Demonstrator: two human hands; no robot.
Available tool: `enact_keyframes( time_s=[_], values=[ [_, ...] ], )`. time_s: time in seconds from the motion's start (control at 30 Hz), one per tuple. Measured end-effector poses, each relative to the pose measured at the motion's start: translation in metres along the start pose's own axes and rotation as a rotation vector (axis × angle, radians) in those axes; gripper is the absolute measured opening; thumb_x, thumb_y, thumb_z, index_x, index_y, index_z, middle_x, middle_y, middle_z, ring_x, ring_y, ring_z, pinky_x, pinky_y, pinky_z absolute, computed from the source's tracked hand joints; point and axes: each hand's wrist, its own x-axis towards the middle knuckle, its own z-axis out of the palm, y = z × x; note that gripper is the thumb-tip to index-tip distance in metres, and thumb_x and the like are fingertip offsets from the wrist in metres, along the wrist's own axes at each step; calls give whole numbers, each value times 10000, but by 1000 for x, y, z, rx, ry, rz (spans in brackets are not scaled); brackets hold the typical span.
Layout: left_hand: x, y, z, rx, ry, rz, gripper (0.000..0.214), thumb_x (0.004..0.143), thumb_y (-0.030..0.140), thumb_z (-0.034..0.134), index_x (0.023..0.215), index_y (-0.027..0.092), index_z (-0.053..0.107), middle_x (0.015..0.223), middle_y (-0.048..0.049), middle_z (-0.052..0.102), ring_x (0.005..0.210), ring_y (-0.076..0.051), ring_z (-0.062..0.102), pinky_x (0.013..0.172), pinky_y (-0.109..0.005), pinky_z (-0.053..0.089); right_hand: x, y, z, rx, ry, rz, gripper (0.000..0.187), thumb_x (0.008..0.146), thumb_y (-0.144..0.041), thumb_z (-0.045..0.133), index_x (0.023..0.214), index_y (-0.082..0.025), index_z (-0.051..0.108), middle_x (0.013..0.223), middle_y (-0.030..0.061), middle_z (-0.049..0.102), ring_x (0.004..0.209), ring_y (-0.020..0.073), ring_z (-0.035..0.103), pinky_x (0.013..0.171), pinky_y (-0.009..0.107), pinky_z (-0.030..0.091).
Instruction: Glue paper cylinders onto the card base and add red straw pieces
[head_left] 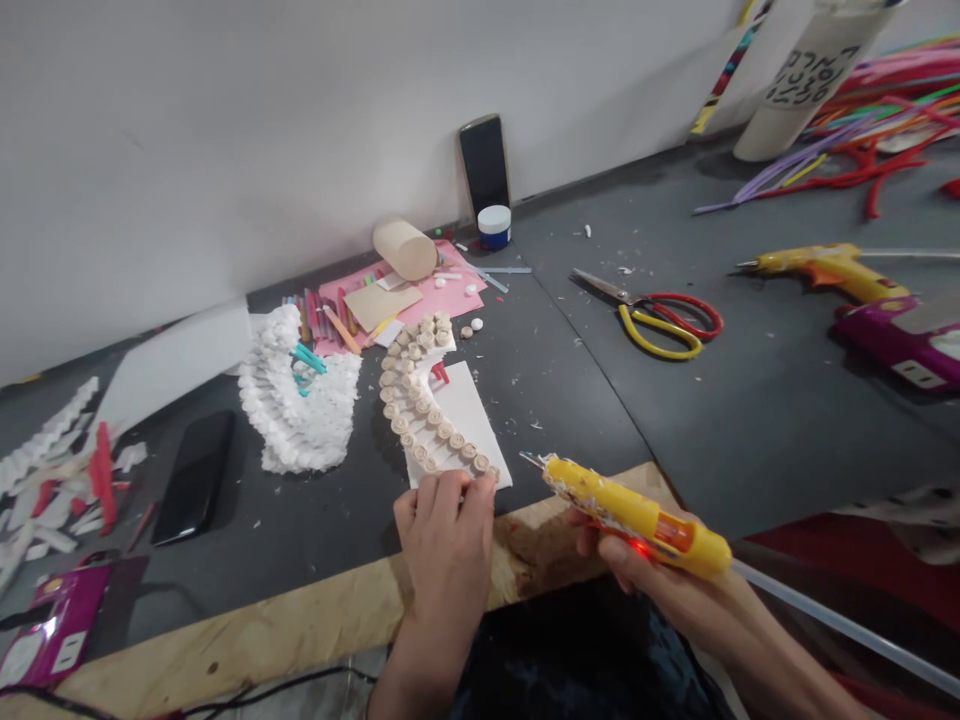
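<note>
My right hand (645, 570) is wrapped around a yellow hot glue gun (630, 510). The gun's metal nozzle points left, a red light glows on its body, and a clear glue stick trails from its back. My left hand (450, 520) is closed, with bent fingertips on the near edge of a white board (465, 400). On that board stands a curved piece lined with small beige rolled coils (424, 405), and two small red bits show inside the curve. My left fingers hide the near end of the coils. A fluffy white curved piece (304, 410) with teal sticks lies to the left.
Red-and-yellow-handled scissors (652, 310), another yellow glue gun (825, 265) and a purple device (907, 340) lie right. Behind are a phone (485, 165), a blue-and-white jar (494, 228) and pink paper (450, 260). A black phone (196, 478) and scraps (67, 500) lie left.
</note>
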Motion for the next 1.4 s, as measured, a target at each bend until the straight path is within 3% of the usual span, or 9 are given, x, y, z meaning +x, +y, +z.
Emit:
enact_keyframes(
  time_s=[0.2,0.47,0.63,0.93,1.1,1.27,1.4],
  values=[
    [3,3,1,5,-14,-6,90,904,163,648,867,232,693,757,6,658,764,-182,559,741,-361,302,-2,1,5,-41,57,5,262,809,-452,690,910,-224,770,751,62,711,606,171,620,448,242,476],
    [-3,-1,-8,9,-12,-1,104,927,176,620,953,225,708,801,-5,668,750,-165,554,752,-358,309,2,-2,3,-99,49,-29,233,792,-436,697,801,-208,745,672,38,691,497,135,545,441,251,463],
    [-5,-2,-8,5,-22,6,178,912,148,634,1016,259,725,794,-4,667,749,-169,557,749,-363,311,2,2,3,-137,6,-27,241,817,-422,684,873,-198,755,682,35,689,486,131,524,459,263,475],
    [-10,-4,-4,-14,-31,20,210,912,154,633,1056,281,719,828,-6,673,776,-171,570,761,-369,309,3,-2,3,-163,-6,-29,287,841,-461,646,817,-190,736,704,53,703,487,135,525,445,271,462],
    [-10,-3,-3,-12,-44,15,233,898,121,634,1035,284,729,825,-12,678,775,-176,575,765,-371,314,5,-5,3,-136,6,-69,257,843,-436,655,864,-199,753,665,42,685,586,176,622,505,273,514],
    [-10,-6,-7,-80,7,33,223,915,133,615,1045,273,731,765,5,671,712,-142,577,755,-362,315,9,0,-3,-118,80,-41,293,822,-445,701,974,-204,770,865,87,755,793,244,714,674,317,584],
    [-12,-28,-17,-137,45,9,142,940,210,598,971,239,734,777,-4,708,727,-144,623,780,-360,342,21,-7,-16,-143,142,-51,306,772,-438,753,972,-208,771,978,86,763,787,235,710,689,302,567]
  ],
)
